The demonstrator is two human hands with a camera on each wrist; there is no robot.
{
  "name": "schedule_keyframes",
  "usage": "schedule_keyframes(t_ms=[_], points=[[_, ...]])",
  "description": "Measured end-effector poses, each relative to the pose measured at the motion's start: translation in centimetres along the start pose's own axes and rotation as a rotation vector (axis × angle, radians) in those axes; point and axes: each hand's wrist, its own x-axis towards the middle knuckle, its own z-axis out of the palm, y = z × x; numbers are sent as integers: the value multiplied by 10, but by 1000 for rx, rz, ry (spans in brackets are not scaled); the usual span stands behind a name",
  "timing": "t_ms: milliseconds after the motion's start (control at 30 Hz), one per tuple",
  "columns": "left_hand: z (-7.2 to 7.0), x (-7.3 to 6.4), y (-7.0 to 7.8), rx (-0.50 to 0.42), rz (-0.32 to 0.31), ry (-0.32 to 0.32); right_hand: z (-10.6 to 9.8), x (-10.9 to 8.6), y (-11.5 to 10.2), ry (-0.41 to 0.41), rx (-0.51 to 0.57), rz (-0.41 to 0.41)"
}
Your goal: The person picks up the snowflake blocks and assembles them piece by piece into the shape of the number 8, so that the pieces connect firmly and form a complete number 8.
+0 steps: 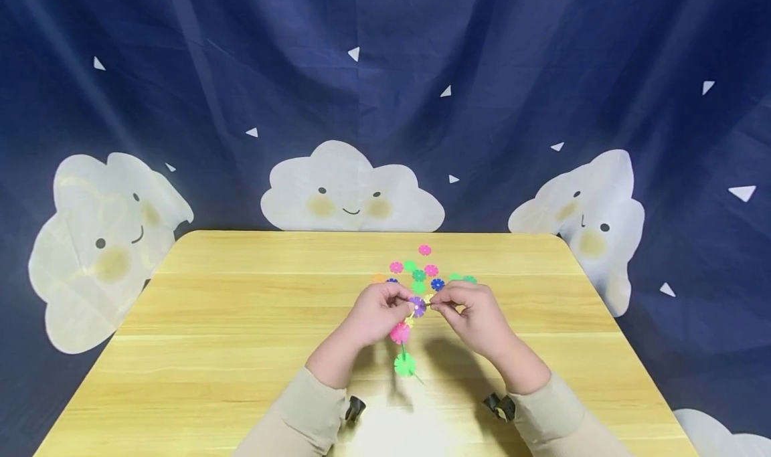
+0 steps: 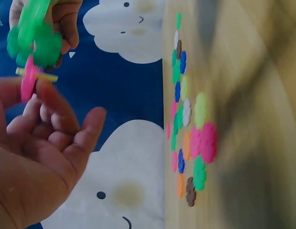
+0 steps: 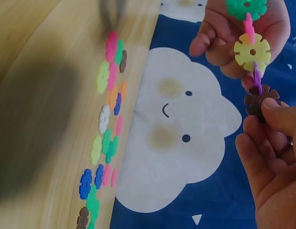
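A chain of notched plastic snowflake discs hangs between the two hands above the table. It includes green point(image 1: 405, 364), pink point(image 1: 400, 333), yellow point(image 3: 243, 53) and purple point(image 1: 417, 306) discs. My left hand point(image 1: 376, 313) pinches the chain near the purple disc between thumb and forefinger; the exact contact is partly hidden. In the left wrist view its other fingers are loosely bent. My right hand point(image 1: 478, 313) pinches a brown disc point(image 3: 255, 104) at the chain's end. In the right wrist view this brown disc meets the edge of the purple one.
Several loose discs lie on the wooden table point(image 1: 241, 350) beyond the hands, among them pink point(image 1: 425, 249), blue point(image 1: 438, 284), green point(image 1: 418, 276), orange point(image 2: 180, 185) and white point(image 3: 104, 119) ones. A dark blue curtain point(image 1: 385, 15) with clouds hangs behind the table's far edge.
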Motion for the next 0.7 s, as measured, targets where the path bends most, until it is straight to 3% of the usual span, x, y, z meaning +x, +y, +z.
schedule_keyframes(t_ms=[133, 233, 333, 400, 533, 700], points=[[0, 1, 0, 34, 29, -66, -4, -1, 4, -10, 22, -28], [0, 1, 1, 27, 26, -56, -11, -3, 14, 18, 25, 49], [0, 1, 0, -12, 14, -13, -25, -9, 33, 71, -63, 277], [-2, 2, 0, -29, 13, 23, -36, -15, 47, 56, -154, 456], [-4, 2, 1, -49, 8, 70, -52, -30, 72, -100, -296, 715], [-5, 3, 0, -75, 0, 89, -55, -46, 91, -294, -368, 894]])
